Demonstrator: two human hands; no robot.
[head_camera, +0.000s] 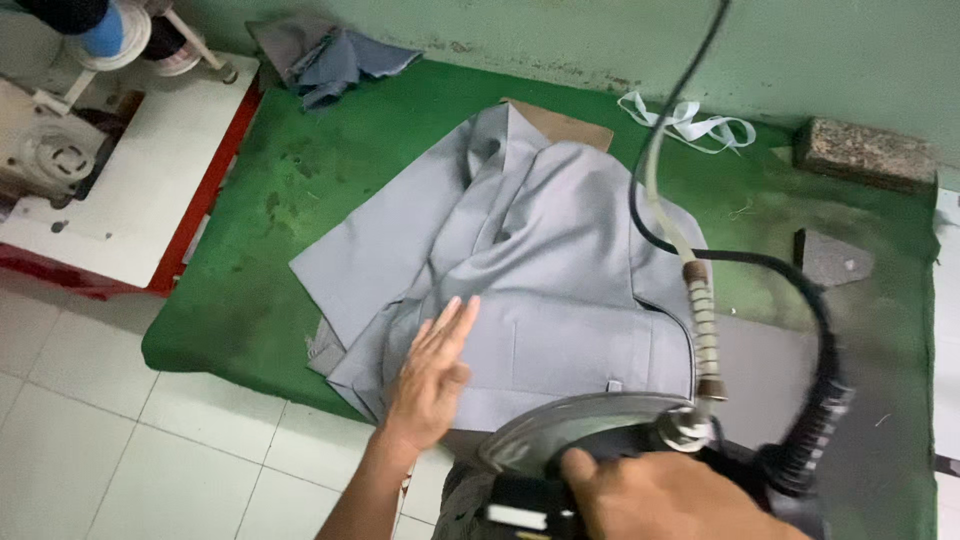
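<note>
A grey jacket piece (520, 260) lies spread on the green padded ironing table (300, 190). My left hand (432, 375) rests flat on the cloth near its lower left edge, fingers together and stretched out. My right hand (665, 495) grips the handle of a steam iron (575, 430), which is tilted up near the table's front edge, its metal soleplate facing the jacket. A black cable (815, 330) and a pale hose (660, 210) rise from the iron.
A sewing machine (60, 150) on a white stand with red trim sits at left. Crumpled grey cloth (330, 60) lies at the back, white tape (690, 122) and a brown block (865, 152) at the back right. White floor tiles (120, 430) are below.
</note>
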